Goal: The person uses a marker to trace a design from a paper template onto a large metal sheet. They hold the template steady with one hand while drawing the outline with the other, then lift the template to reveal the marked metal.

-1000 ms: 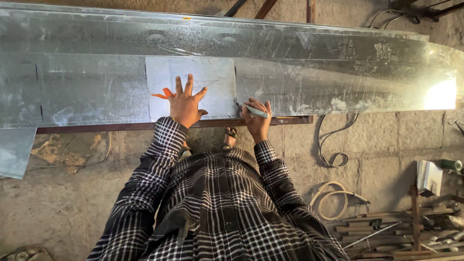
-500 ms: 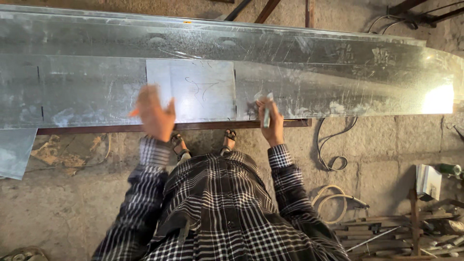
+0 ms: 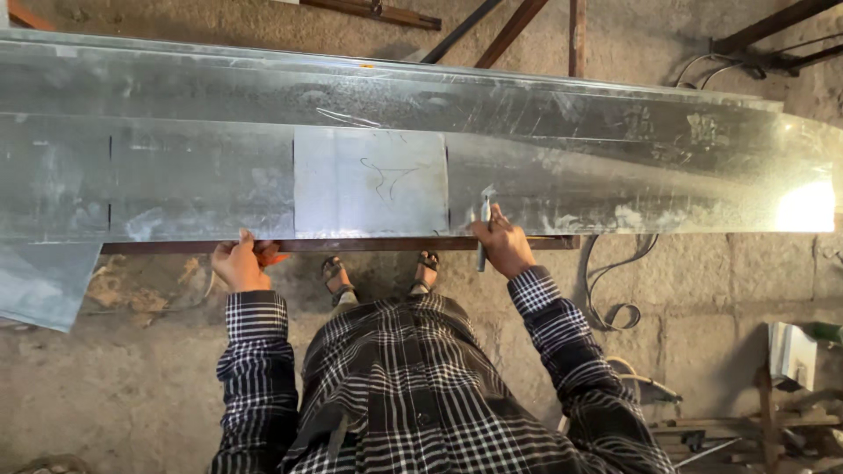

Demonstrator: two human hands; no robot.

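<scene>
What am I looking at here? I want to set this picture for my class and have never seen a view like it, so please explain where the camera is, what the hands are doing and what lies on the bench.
The camera sits on a person's head and looks straight down, so you see their checked shirt, both arms and their sandalled feet from above. There is no machine, only two bare hands.

In front of them lies a long sheet of shiny metal resting on a dark bar. A paler square panel with a scribbled mark lies in the middle of it.

The right hand holds a thin metal tool, which looks like a marking point, against the sheet's near edge. The left hand grips the near edge of the bench; something orange shows beside it, too hidden to name.

Cables and scrap lie on the concrete floor.
</scene>
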